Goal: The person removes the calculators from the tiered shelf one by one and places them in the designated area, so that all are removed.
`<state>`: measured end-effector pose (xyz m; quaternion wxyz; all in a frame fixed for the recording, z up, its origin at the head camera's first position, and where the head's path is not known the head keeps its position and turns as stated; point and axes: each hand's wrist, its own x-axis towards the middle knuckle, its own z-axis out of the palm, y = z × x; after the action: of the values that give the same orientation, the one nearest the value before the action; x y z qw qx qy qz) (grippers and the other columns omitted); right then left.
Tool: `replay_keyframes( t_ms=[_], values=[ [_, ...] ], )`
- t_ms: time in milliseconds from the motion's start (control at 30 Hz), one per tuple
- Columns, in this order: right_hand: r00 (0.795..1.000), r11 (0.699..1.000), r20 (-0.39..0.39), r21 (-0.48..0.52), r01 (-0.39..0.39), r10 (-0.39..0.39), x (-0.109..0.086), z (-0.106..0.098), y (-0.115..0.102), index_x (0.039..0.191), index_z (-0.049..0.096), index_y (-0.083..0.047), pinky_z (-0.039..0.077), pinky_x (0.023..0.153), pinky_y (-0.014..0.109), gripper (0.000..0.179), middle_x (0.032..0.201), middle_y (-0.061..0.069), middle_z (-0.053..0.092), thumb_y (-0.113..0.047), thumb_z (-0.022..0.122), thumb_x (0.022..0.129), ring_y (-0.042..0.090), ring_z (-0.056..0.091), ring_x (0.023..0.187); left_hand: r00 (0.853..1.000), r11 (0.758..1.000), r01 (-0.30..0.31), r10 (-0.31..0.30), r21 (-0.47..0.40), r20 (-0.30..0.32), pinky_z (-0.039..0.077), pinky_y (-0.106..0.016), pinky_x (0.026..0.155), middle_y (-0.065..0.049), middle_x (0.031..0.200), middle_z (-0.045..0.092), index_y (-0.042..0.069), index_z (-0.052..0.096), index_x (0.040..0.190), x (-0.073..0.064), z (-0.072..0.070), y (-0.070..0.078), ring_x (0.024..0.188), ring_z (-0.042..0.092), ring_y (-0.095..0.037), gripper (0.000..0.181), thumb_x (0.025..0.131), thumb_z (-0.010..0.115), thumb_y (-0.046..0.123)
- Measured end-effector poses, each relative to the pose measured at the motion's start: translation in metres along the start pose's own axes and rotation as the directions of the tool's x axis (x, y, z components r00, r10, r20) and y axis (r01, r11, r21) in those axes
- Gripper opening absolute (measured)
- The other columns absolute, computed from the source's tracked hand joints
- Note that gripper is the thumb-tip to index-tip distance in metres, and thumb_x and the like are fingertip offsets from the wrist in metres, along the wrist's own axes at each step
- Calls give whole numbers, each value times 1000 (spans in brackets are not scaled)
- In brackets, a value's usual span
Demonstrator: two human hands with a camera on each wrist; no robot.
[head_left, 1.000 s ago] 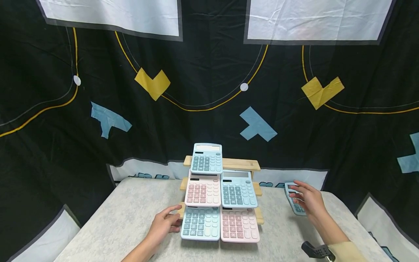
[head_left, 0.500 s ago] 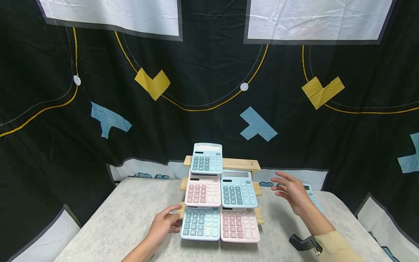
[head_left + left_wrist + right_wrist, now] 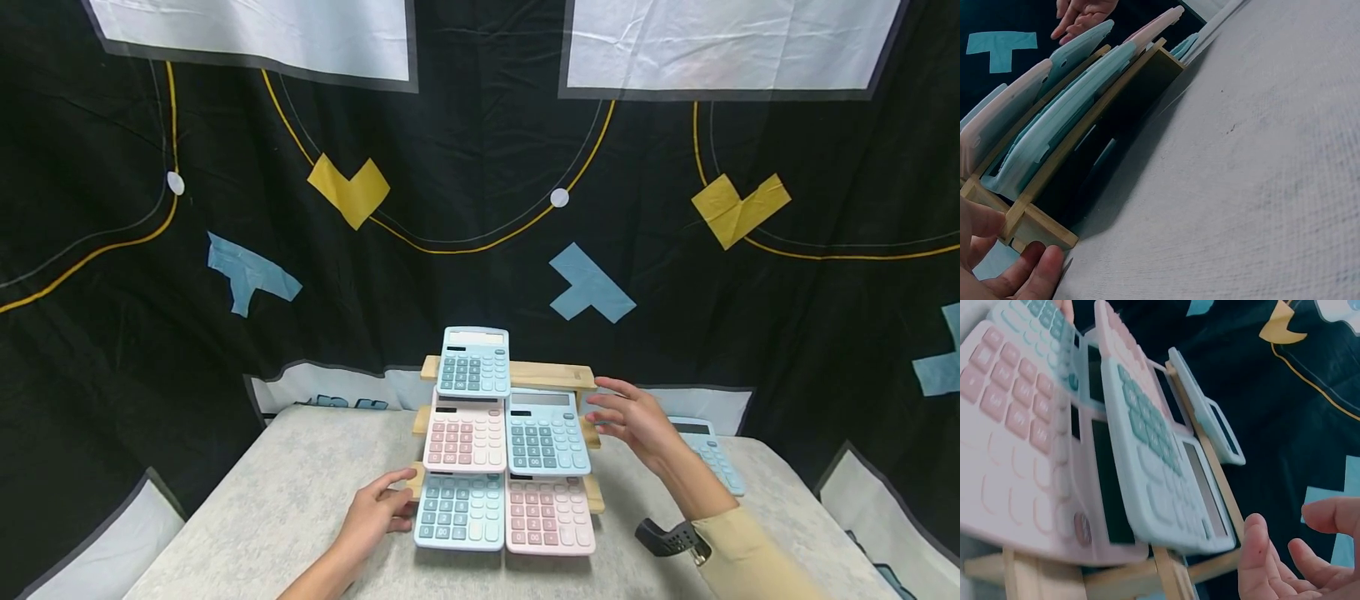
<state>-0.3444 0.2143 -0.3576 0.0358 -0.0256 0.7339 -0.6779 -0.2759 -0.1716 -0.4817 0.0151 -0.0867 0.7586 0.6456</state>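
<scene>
A wooden tiered rack (image 3: 551, 376) holds several calculators. On its top tier stands a blue calculator (image 3: 473, 362) at the left. The middle tier bears a pink calculator (image 3: 465, 435) and a blue calculator (image 3: 547, 433); the bottom tier, a blue calculator (image 3: 460, 512) and a pink calculator (image 3: 550, 517). My left hand (image 3: 377, 512) grips the rack's lower left end, thumb and fingers on either side of the wood (image 3: 1044, 225). Beside the rack's upper right end is my right hand (image 3: 633, 421), fingers loosely spread, holding nothing. In the right wrist view, its fingertips (image 3: 1254, 537) are close to the top rail.
Another blue calculator (image 3: 708, 454) lies on the grey table (image 3: 300, 467) right of the rack, partly behind my right forearm. A black curtain (image 3: 480, 208) with blue and yellow tape hangs behind the table.
My right hand has moved left, away from the loose blue calculator at the right, to the rack's right end. The left hand and the racked calculators have stayed in place.
</scene>
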Motion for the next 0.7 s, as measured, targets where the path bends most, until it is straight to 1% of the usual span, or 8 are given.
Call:
replay_keyframes(
  t_ms=[167, 300, 467, 567, 700],
  values=[
    [999, 999, 44, 36, 5, -7, 5, 12, -2, 153, 37, -5, 58, 79, 24, 58, 144, 27, 51, -17, 59, 101, 21, 71, 97, 1000, 1000, -6, 6, -10, 0, 61, -36, 73, -13, 99, 68, 5, 57, 140, 0, -1, -1, 83, 69, -17, 42, 99, 60, 16],
    [997, 999, 75, 36, 13, -16, 6, 21, -4, 154, 37, -7, 59, 81, 25, 57, 145, 26, 51, -15, 58, 101, 24, 71, 101, 1000, 1000, -7, 7, -9, 1, 61, -37, 72, -12, 99, 68, 5, 57, 140, 1, -1, -2, 83, 69, -17, 42, 99, 59, 16],
    [997, 1000, 75, 25, 19, -21, 9, 34, -7, 152, 40, -9, 58, 82, 26, 56, 144, 24, 52, -14, 60, 100, 27, 70, 105, 1000, 1000, -17, 17, -3, 2, 61, -36, 72, -13, 99, 68, 5, 57, 139, 1, -1, -2, 83, 68, -17, 42, 99, 59, 16],
    [997, 999, 74, 34, 14, -17, 11, 42, -10, 151, 42, -10, 58, 82, 27, 58, 141, 23, 54, -15, 64, 98, 29, 70, 105, 1000, 1000, -27, 27, -1, 3, 61, -35, 73, -13, 99, 68, 5, 57, 139, 0, -1, -2, 83, 69, -17, 42, 99, 59, 16],
    [996, 999, 86, 50, 14, -18, 15, 51, -11, 151, 42, -9, 58, 82, 28, 60, 140, 23, 54, -14, 66, 97, 32, 69, 108, 1000, 999, -30, 30, -9, 4, 61, -35, 73, -12, 99, 69, 4, 57, 139, -1, -1, -2, 84, 69, -17, 41, 99, 59, 15]
  ],
)
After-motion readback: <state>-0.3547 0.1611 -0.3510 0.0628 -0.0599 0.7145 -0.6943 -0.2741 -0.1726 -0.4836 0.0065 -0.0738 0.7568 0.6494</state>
